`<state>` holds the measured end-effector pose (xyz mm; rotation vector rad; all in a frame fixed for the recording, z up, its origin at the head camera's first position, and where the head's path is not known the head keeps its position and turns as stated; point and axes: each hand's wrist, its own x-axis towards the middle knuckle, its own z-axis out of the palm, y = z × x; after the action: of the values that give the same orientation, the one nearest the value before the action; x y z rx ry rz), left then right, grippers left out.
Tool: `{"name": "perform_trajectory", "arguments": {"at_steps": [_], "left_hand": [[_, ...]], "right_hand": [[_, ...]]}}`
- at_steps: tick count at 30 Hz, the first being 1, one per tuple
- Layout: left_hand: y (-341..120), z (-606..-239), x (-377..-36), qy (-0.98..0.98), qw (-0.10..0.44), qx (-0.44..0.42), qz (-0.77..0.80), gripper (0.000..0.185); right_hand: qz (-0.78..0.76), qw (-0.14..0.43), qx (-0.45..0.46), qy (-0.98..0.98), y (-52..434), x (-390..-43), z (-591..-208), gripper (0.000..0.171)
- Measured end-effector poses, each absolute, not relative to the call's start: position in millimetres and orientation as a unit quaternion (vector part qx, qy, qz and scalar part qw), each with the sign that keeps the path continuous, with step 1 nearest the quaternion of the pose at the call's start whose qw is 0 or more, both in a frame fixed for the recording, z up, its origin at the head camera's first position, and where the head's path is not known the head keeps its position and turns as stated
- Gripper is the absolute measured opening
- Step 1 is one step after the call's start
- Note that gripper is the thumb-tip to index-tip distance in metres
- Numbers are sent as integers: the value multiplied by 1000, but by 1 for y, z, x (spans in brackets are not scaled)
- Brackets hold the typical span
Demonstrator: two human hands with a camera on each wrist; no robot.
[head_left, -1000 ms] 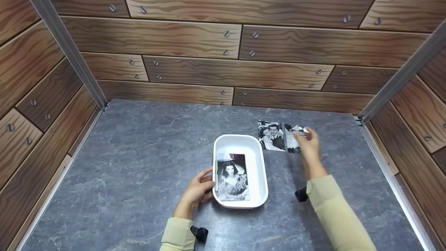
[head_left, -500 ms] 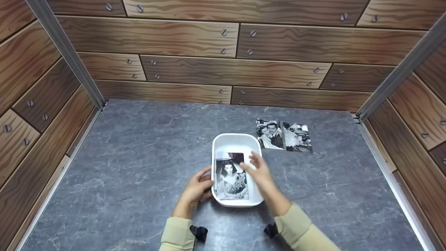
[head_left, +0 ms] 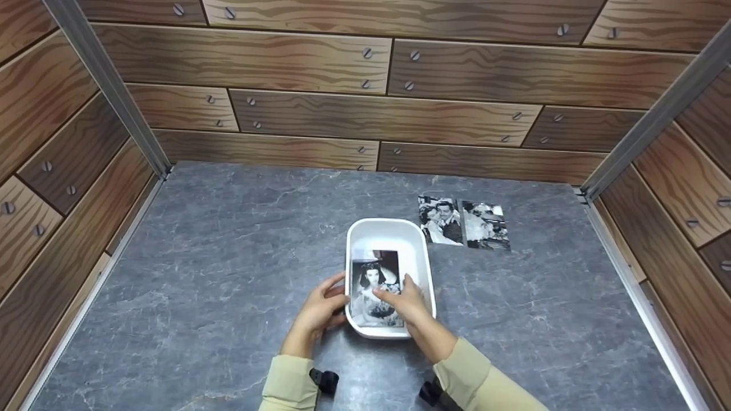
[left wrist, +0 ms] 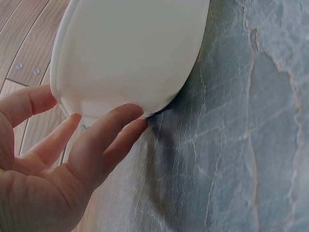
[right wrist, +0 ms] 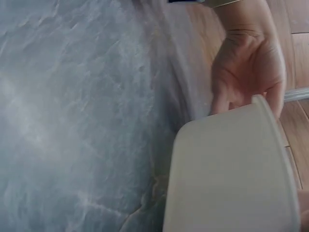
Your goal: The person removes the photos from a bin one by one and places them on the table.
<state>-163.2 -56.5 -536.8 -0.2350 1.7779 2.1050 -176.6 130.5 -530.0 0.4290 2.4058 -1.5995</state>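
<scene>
A white plastic tub (head_left: pixel 388 224) stands on the table in the head view, a black-and-white photo (head_left: pixel 371 308) lying inside against its left side. My left hand (head_left: pixel 318 308) touches the tub's left side; in the left wrist view its extended fingers (left wrist: pixel 104 133) rest against the outer wall, from rim to base. My right hand (head_left: pixel 412 305) reaches over the near right rim into the tub. Its thumb lies over the photo and its index finger is near the photo's right edge, the two spread apart. In the right wrist view, the tub's wall (right wrist: pixel 231 169) hides the fingertips.
Two more black-and-white photos lie side by side behind the tub to the right: a left one (head_left: pixel 441 221) and a right one (head_left: pixel 485 225). The grey marbled tabletop (head_left: pixel 228 257) is enclosed by wood-patterned walls (head_left: pixel 320 108) with metal corner posts.
My right hand has left the right-hand photo on the table, come left and toward me, and dipped into the tub. My left hand has stayed at the tub's side.
</scene>
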Motion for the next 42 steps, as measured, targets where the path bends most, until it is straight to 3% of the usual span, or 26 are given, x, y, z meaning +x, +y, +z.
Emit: {"name": "perform_trajectory", "arguments": {"at_steps": [10,16,22,30,35,42], "left_hand": [[-57,-534,-165,632,187,-85,747,64],[-57,-535,-165,630,186,-80,749,65],[-56,-539,-165,624,187,-68,756,65],[-56,-539,-165,623,182,-70,758,64],[-57,-539,-164,621,181,-71,759,65],[-57,-540,-164,623,178,-74,758,65]], "right_hand": [[-558,118,151,807,130,-186,-537,75],[-559,117,132,810,132,-183,-535,78],[-542,72,101,831,133,-174,-526,83],[-589,97,40,801,139,-170,-520,86],[-578,44,31,814,156,-178,-514,74],[-644,-29,112,757,211,-204,-497,65]]}}
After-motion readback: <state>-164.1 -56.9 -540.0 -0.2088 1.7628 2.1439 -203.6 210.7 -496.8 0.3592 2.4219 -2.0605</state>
